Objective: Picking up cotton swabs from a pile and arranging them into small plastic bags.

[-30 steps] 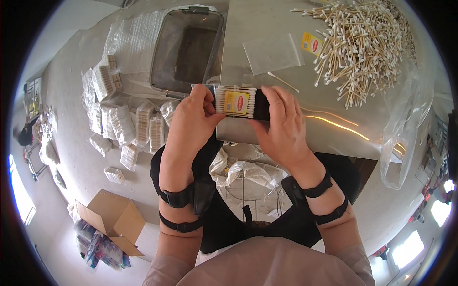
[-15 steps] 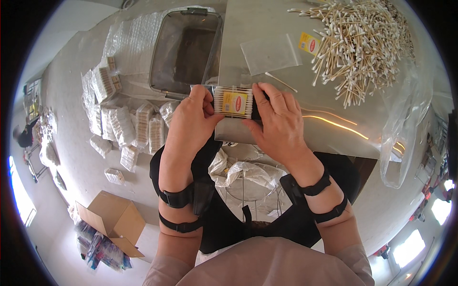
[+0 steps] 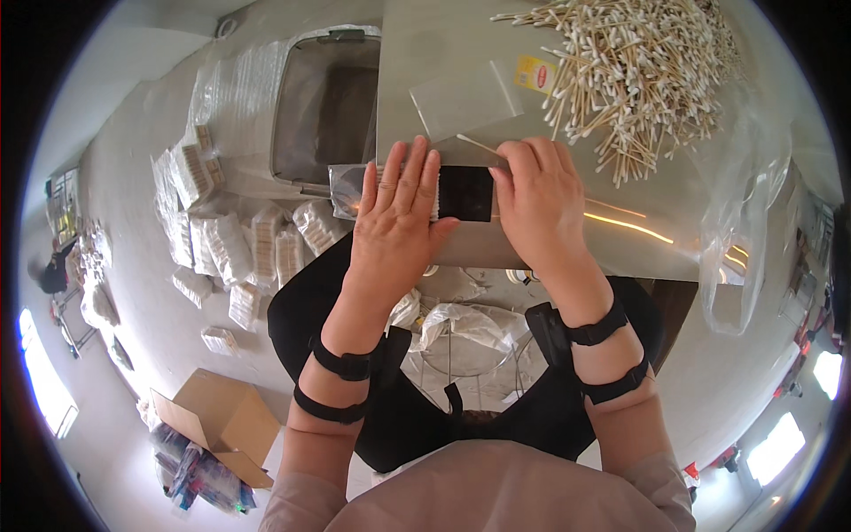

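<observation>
My left hand (image 3: 399,208) lies flat, fingers stretched out, over a pack of cotton swabs; only the white tips (image 3: 435,199) show along its right side. From beneath it, a clear plastic bag (image 3: 344,188) sticks out to the left. A flat black plate (image 3: 466,193) reaches from the swabs to my right hand (image 3: 542,199). The fingers of that hand are bent, with the thumb at the plate's right edge; part of the grip is hidden. Just beyond the plate lies a single cotton swab (image 3: 477,143).
A heap of loose cotton swabs (image 3: 638,80) covers the table's far right, beside a yellow label card (image 3: 535,74). An empty clear bag (image 3: 465,102) lies nearer the middle. Left of the table are a grey bin (image 3: 292,106), bagged swab packs (image 3: 226,239) and a cardboard box (image 3: 213,412).
My left hand has gone from gripping the pack's left end to lying flat over it. My right hand has shifted right, exposing the black plate. The whole view has swung slightly.
</observation>
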A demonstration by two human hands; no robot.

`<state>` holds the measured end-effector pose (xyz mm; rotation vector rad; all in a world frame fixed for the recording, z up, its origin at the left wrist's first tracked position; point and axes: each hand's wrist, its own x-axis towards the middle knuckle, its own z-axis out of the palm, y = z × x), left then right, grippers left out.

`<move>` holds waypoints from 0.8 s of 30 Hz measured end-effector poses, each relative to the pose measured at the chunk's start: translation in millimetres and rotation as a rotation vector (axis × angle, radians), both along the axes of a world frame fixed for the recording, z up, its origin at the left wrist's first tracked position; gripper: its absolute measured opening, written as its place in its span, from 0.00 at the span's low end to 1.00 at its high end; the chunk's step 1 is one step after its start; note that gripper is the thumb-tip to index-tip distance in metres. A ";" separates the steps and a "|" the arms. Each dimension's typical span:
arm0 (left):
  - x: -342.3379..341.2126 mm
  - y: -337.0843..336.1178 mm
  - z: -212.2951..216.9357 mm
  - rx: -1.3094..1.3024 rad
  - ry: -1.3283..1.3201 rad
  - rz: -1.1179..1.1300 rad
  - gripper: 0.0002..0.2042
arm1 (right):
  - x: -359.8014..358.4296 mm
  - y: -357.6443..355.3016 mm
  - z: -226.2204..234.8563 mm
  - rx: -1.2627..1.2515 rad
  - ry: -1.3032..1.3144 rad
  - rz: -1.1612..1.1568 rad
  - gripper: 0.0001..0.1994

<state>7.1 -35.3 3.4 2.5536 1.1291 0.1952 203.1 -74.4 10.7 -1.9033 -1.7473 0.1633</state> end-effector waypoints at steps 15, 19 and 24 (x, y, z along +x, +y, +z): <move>4.4 19.8 0.6 0.053 -0.131 0.118 0.28 | 53.4 -42.5 1.1 -0.197 -0.032 -0.043 0.04; 8.3 10.7 -13.3 0.160 0.051 0.077 0.31 | 61.0 -48.5 4.1 -0.280 -0.010 -0.025 0.05; 14.7 12.4 -10.6 0.213 0.051 0.087 0.29 | 69.0 -54.1 3.5 -0.268 -0.064 -0.044 0.05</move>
